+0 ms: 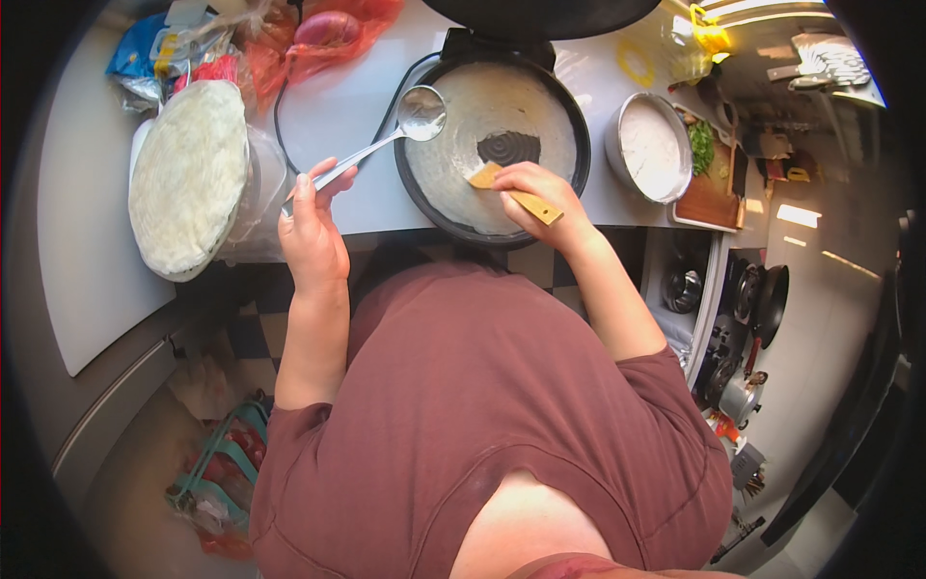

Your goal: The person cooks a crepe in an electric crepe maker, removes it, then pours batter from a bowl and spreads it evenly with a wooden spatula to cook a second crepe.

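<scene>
A round black electric griddle point(403, 170) stands before me, its lid raised. Pale batter point(441, 181) coats most of its plate, with a bare dark patch near the middle. My right hand point(546, 199) grips a flat wooden spatula point(534, 205), whose wide end touches the batter beside that patch. In my left hand point(316, 231) is the handle of a metal ladle point(422, 113), its bowl held over the griddle's left rim. To the right stands a metal bowl of white batter point(649, 148). A stack of thin pale flatbreads point(189, 177) lies at the left.
Red plastic bags with an onion point(327, 29) lie at the back left, and a black cord runs beside the griddle. A wooden cutting board point(705, 189) with chopped greens point(700, 147) is at the right. Pans point(770, 307) and pots are farther right, below the counter's edge.
</scene>
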`<action>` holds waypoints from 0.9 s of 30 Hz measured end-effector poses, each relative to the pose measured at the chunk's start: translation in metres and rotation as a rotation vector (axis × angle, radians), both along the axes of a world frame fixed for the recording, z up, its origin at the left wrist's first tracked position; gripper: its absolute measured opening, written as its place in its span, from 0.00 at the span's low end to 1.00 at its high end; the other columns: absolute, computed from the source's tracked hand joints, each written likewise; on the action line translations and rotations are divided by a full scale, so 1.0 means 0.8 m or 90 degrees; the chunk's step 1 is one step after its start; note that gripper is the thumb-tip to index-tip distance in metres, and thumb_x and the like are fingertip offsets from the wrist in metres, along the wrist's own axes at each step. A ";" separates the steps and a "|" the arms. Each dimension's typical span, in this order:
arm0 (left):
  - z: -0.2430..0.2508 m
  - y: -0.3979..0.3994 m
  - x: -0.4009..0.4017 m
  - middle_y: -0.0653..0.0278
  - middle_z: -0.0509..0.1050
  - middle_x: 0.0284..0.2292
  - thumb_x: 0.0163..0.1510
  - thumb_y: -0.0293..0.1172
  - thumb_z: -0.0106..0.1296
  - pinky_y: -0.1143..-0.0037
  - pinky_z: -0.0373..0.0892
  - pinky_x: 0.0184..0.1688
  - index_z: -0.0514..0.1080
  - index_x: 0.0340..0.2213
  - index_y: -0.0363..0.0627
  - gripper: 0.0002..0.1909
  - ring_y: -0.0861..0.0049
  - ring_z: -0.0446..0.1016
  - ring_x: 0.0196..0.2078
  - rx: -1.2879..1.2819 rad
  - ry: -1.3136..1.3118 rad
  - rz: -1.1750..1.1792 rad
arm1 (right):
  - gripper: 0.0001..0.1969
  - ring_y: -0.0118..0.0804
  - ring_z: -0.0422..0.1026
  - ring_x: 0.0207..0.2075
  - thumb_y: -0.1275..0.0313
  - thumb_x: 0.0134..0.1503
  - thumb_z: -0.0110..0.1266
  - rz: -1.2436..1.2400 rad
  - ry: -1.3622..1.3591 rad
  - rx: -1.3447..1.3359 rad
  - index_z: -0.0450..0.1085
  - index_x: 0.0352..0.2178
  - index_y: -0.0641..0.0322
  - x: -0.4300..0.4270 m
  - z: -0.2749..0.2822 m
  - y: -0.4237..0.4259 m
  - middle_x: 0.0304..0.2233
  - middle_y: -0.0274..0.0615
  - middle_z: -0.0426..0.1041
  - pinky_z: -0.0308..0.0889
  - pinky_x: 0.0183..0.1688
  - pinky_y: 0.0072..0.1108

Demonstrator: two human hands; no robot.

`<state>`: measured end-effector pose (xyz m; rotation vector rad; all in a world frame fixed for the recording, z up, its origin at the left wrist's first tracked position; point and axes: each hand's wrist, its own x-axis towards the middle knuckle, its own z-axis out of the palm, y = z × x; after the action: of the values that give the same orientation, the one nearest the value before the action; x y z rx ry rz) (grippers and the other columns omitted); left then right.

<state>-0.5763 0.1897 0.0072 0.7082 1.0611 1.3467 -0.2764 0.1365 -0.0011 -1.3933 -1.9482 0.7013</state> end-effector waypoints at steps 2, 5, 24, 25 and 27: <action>0.000 -0.005 0.003 0.49 0.77 0.36 0.66 0.39 0.38 0.70 0.63 0.53 0.70 0.44 0.29 0.22 0.69 0.75 0.43 -0.001 0.003 0.004 | 0.08 0.48 0.74 0.39 0.76 0.49 0.58 -0.041 0.052 0.015 0.72 0.34 0.61 -0.008 -0.001 0.009 0.36 0.45 0.75 0.70 0.43 0.30; 0.004 -0.008 0.008 0.53 0.74 0.42 0.66 0.34 0.38 0.68 0.66 0.51 0.70 0.40 0.30 0.17 0.68 0.76 0.41 -0.003 -0.013 0.012 | 0.08 0.48 0.75 0.38 0.76 0.48 0.57 -0.060 0.082 0.076 0.72 0.32 0.62 -0.015 -0.018 0.023 0.35 0.46 0.75 0.70 0.42 0.29; 0.002 -0.023 0.010 0.51 0.76 0.40 0.66 0.34 0.38 0.69 0.66 0.51 0.71 0.40 0.29 0.18 0.69 0.76 0.40 0.001 -0.005 0.016 | 0.09 0.39 0.72 0.43 0.72 0.50 0.54 -0.040 0.078 -0.101 0.74 0.32 0.63 0.021 -0.014 0.006 0.38 0.44 0.73 0.67 0.48 0.26; 0.001 -0.023 0.012 0.51 0.76 0.39 0.66 0.35 0.38 0.69 0.66 0.51 0.71 0.41 0.29 0.18 0.69 0.76 0.40 0.000 -0.010 0.024 | 0.11 0.38 0.71 0.43 0.69 0.50 0.53 -0.044 0.100 -0.144 0.75 0.34 0.61 0.028 -0.018 0.004 0.38 0.43 0.72 0.66 0.48 0.26; 0.001 -0.023 0.013 0.51 0.77 0.37 0.66 0.35 0.38 0.70 0.66 0.51 0.70 0.41 0.29 0.19 0.69 0.76 0.40 0.001 -0.009 0.025 | 0.12 0.37 0.71 0.42 0.69 0.49 0.53 -0.064 0.108 -0.238 0.75 0.34 0.61 0.047 -0.007 -0.006 0.37 0.43 0.72 0.66 0.48 0.25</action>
<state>-0.5662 0.1710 0.0078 0.6814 1.0683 1.3843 -0.2387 0.1313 -0.0070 -1.5784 -1.6597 1.1405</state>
